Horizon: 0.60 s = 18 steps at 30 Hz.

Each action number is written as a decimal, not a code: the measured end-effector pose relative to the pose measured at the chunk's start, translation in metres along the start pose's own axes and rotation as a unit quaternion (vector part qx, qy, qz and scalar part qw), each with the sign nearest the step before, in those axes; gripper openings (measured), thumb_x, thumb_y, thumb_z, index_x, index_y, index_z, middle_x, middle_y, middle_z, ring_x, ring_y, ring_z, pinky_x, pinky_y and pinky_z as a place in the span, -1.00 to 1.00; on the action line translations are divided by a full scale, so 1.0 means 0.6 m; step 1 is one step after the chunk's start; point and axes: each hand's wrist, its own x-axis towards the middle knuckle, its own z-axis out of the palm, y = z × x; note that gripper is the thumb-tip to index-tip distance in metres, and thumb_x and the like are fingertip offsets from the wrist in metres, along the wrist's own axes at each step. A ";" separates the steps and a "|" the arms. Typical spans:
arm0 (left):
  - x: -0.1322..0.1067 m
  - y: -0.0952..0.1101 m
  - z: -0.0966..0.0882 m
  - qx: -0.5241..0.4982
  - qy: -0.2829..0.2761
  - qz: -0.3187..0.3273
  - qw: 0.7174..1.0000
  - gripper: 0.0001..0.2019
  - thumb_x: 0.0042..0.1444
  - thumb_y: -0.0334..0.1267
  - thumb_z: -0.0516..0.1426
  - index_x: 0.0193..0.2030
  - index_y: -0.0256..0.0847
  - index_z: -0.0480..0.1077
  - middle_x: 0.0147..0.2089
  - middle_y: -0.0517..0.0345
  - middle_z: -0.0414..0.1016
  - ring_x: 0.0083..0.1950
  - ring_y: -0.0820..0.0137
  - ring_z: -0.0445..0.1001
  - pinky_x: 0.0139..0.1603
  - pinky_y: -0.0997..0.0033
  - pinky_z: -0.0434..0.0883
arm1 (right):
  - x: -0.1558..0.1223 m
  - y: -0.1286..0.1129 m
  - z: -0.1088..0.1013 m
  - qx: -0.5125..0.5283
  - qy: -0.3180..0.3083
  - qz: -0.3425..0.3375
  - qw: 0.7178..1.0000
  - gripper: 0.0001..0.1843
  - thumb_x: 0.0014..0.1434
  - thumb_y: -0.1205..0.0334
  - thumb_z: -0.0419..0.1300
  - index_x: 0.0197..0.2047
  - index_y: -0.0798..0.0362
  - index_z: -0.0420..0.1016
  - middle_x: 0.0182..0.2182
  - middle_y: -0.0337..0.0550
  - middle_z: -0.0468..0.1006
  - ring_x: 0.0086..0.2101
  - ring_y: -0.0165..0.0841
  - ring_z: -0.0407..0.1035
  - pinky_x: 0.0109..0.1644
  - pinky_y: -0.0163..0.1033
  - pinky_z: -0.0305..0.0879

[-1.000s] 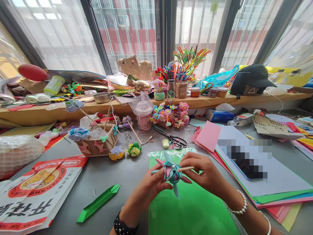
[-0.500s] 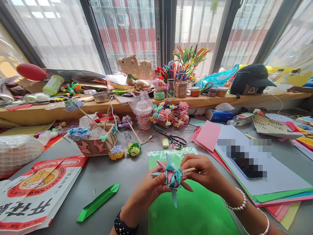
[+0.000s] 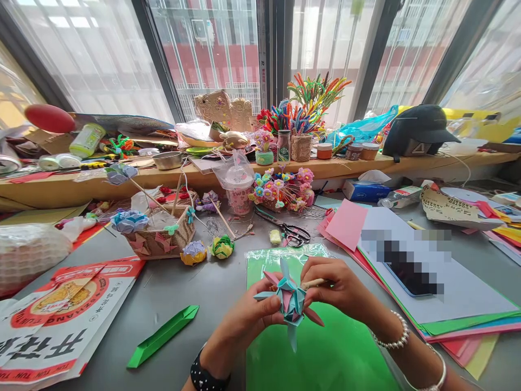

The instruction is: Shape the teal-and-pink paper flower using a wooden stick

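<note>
A teal and pink folded paper flower [image 3: 290, 297] with pointed petals is held between both my hands above a sheet of green paper [image 3: 321, 358]. My left hand [image 3: 250, 315] is closed round its left side, thumb on top. From the right, my right hand [image 3: 340, 287] pinches the flower together with a thin wooden stick [image 3: 314, 282] that juts out of it.
A folded green paper strip [image 3: 163, 336] lies to the left on the grey table [image 3: 183, 288]. Scissors [image 3: 295, 234], a woven basket [image 3: 160, 239] with paper flowers and a plastic cup [image 3: 239, 191] stand behind. A stack of coloured paper [image 3: 448, 304] with a phone lies right; a printed bag [image 3: 61, 320] lies left.
Both hands have turned the flower a little and brought it slightly lower and to the right; the lower petal now points straight down. The grip stays the same.
</note>
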 end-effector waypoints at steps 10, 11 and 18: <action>0.000 0.001 0.003 0.027 -0.005 0.004 1.000 -0.61 -0.20 -0.13 0.30 -0.20 -0.25 0.43 -0.27 0.06 0.48 -0.39 0.43 0.45 -0.27 0.35 0.40 | -0.001 0.004 0.002 -0.001 0.019 -0.002 1.000 -0.59 0.07 -0.07 0.14 -0.53 0.12 0.46 -0.56 -0.19 0.40 -0.52 -0.42 0.28 -0.46 -0.34 0.18; 0.001 0.001 0.003 0.035 0.001 0.010 0.999 -0.59 -0.20 -0.12 0.30 -0.19 -0.26 0.43 -0.23 0.03 0.47 -0.36 0.41 0.46 -0.25 0.33 0.40 | -0.001 0.003 0.001 -0.001 0.024 -0.002 1.000 -0.61 0.07 -0.06 0.15 -0.52 0.12 0.46 -0.56 -0.19 0.41 -0.51 -0.42 0.29 -0.45 -0.34 0.19; 0.003 0.001 0.023 0.124 0.065 0.228 0.964 -0.36 -0.26 -0.16 0.34 0.03 0.03 0.26 -0.08 0.16 0.35 -0.28 0.37 0.48 -0.23 0.34 0.44 | -0.001 0.001 -0.003 -0.013 0.091 0.013 0.996 -0.70 0.08 0.06 0.19 -0.52 0.10 0.47 -0.55 -0.19 0.40 -0.48 -0.40 0.30 -0.43 -0.32 0.22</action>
